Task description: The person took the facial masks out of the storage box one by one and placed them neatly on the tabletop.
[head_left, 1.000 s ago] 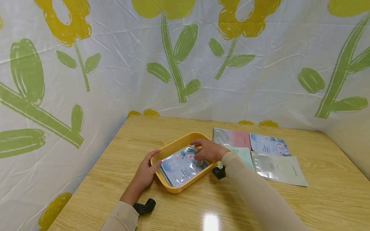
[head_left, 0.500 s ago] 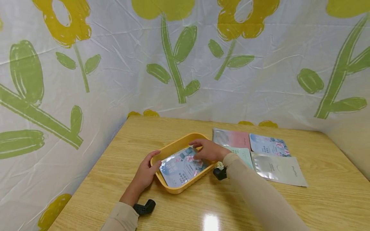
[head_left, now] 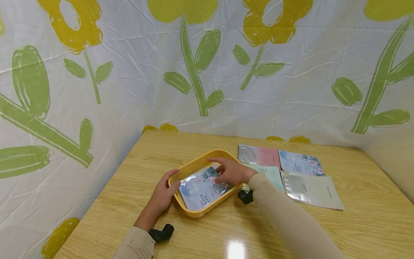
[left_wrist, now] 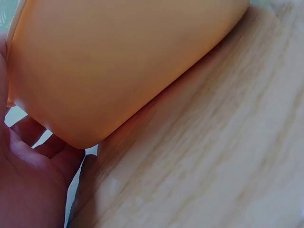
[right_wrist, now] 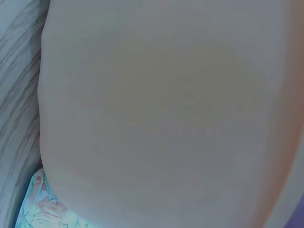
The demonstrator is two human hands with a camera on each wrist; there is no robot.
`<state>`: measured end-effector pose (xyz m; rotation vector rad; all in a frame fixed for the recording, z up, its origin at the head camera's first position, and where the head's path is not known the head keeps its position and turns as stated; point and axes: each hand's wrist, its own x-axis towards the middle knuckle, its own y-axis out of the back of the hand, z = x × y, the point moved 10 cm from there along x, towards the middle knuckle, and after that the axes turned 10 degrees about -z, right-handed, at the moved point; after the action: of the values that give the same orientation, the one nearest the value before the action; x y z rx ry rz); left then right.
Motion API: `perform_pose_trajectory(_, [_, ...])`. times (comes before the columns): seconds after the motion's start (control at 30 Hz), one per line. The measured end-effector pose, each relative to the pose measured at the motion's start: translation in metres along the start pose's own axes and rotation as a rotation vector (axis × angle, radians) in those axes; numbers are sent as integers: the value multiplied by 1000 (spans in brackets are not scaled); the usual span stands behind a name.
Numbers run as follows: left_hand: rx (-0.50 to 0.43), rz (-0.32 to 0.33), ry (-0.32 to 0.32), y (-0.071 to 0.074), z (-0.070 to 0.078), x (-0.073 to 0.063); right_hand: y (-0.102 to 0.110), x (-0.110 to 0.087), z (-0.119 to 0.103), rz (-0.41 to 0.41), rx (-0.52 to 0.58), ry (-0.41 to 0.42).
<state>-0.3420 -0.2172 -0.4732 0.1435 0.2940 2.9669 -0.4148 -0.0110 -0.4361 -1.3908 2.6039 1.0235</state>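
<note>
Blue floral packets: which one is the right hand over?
The blue packet inside the yellow tray, with the right hand over it; the other floral one lies on the table, right of the tray.

The right hand [head_left: 232,171] hides part of the flowered packet [head_left: 201,190] in the tray [head_left: 196,164]. Its finest print is too small to read. The head view cuts off the near edge of the table [head_left: 200,239].

Creased white fabric wall covering [head_left: 139,82], printed with large yellow flowers [head_left: 284,33] and thick green leafy stems [head_left: 193,73], stands behind and left of the pale-brown wood-grain worktop [head_left: 200,239]; bright white glare spot [head_left: 236,249] noted on the worktop's near part
</note>
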Motion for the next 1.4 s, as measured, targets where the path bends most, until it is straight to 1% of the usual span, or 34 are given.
perform_pose_trajectory(0.33, [12, 2, 5, 0, -1, 0, -9, 0, -3, -53, -105, -12])
perform_pose_trajectory(0.53, [13, 11, 17, 0, -1, 0, -13, 0, -10, -82, -159, 35])
perform_pose_trajectory(0.7, [23, 17, 14, 1, -1, 0, -12, -1, -13, -76, -178, 60])
perform_pose_trajectory(0.8, [25, 14, 9, 1, -1, 0, -11, -1, -11, -67, -174, 47])
perform_pose_trajectory(1.0, [24, 7, 12, 0, 0, -1, -9, -1, -4, -66, -118, 12])
perform_pose_trajectory(1.1, [17, 9, 15, -1, 1, -1, -8, -1, -4, -61, -94, 20])
perform_pose_trajectory(1.3, [2, 8, 12, -1, 0, 0, -5, -3, -9, -49, -43, 63])
perform_pose_trajectory(1.4, [-3, 3, 12, -1, 0, 1, -5, -5, -13, -40, -46, 81])
